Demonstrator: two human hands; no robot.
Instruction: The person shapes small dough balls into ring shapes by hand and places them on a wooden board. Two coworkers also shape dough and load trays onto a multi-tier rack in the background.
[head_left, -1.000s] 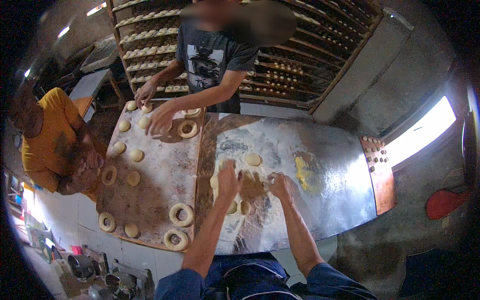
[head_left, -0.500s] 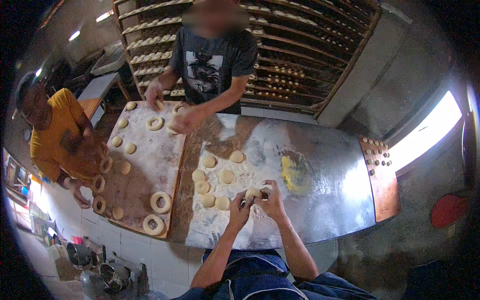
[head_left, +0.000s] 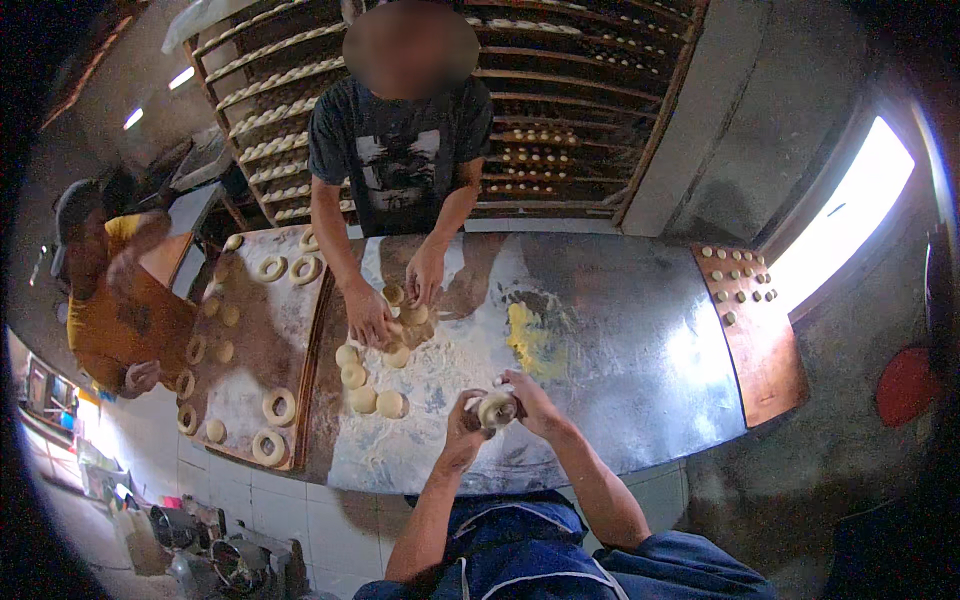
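Above the near edge of the floured table, a piece of dough (head_left: 497, 409) with a hollow in its middle is held between my two hands. My left hand (head_left: 463, 432) curls round its left side, and my right hand (head_left: 532, 402) grips the right side. Some fingers are hidden behind the dough. Left of my hands, several round dough balls (head_left: 391, 404) lie on the flour. Across the table, a co-worker in a dark T-shirt has both hands (head_left: 371, 316) at the farther dough balls (head_left: 414, 314).
A wooden board (head_left: 245, 350) on the left bears dough rings (head_left: 279, 406) and balls. Yellow paste (head_left: 522, 335) smears the metal tabletop (head_left: 640, 340). At right lies another board (head_left: 755, 350) with small dough pieces. Another person in orange (head_left: 130, 310) stands left. Racks (head_left: 560, 90) of dough stand behind.
The dough in my hands now shows a hollow toward me. The co-worker's hands have gone from the left board to the dough balls. The person in orange has raised an arm. My view has shifted.
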